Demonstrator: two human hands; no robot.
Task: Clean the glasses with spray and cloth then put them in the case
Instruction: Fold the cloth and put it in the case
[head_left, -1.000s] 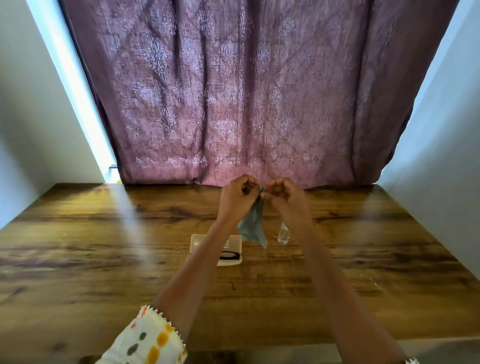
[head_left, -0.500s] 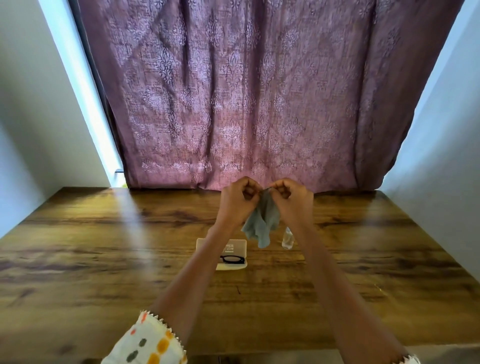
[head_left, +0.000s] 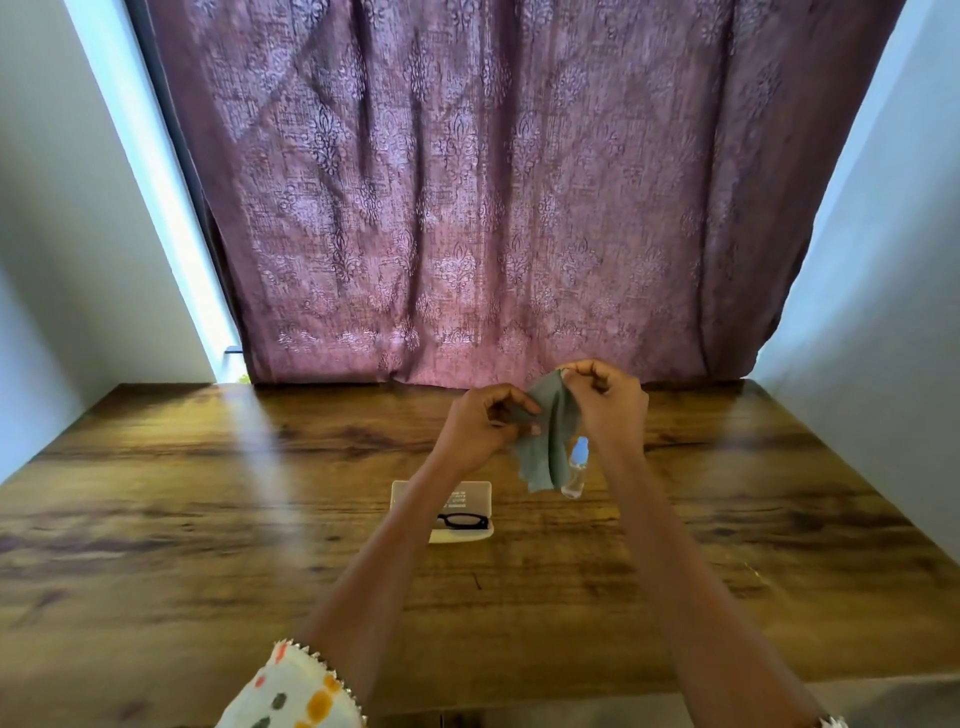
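Right hand (head_left: 608, 400) lifts, pinching the cloth's (head_left: 550, 452) top corner. Left hand (head_left: 485, 423) has dropped lower and pinches the side edge, so the cloth I saw bunched a moment ago is spreading out. Still preparation, I reckon: the glasses (head_left: 464, 520) lie untouched in the open case (head_left: 467, 493) below the left wrist. The bottle (head_left: 575, 475) stands under the right hand, half hidden by cloth. The left forearm covers part of the glasses.
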